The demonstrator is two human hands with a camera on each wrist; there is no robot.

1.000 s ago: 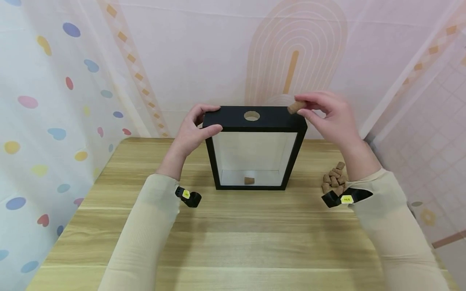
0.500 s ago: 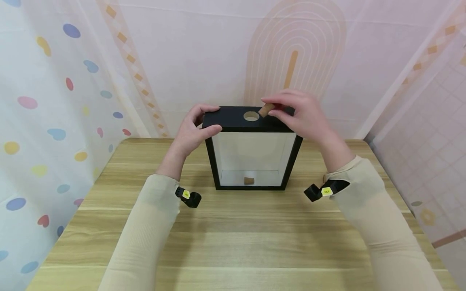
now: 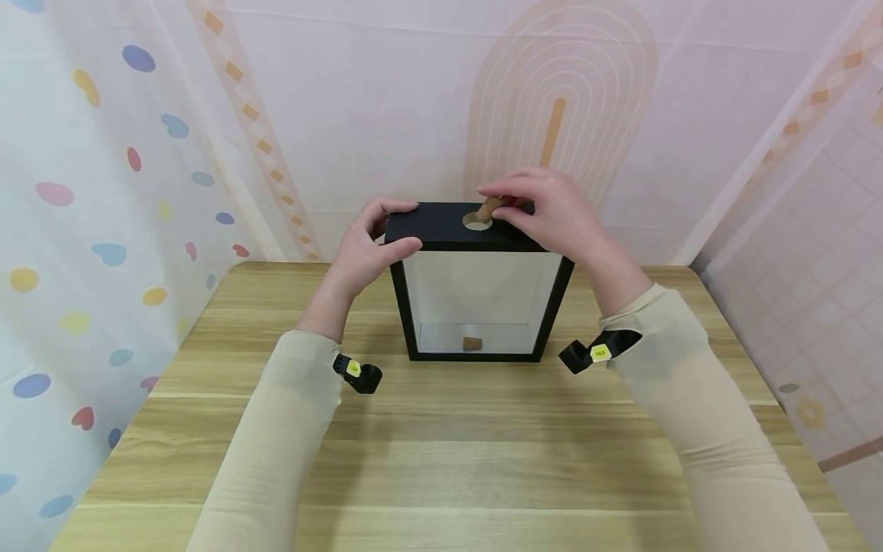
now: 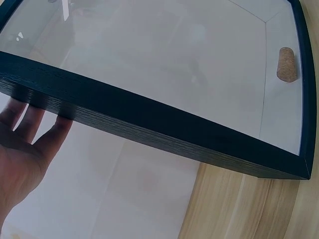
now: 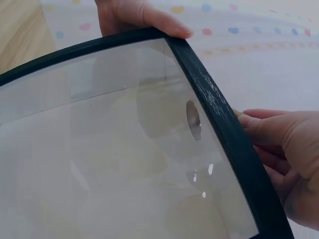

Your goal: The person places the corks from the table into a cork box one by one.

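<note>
While pinched, cork (image 3: 489,207) over hole (image 3: 477,221).

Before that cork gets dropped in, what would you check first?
1. Cork pinched by right hand: ok.
2. Cork tip over the hole: ok, it looks tilted into it.
3. Left hand steadying the box at its top corner: ok.
4. Box upright on the table: ok.
5. Space inside: ok, one cork on the floor.
6. Cork slimmer than hole: cannot tell.
</note>
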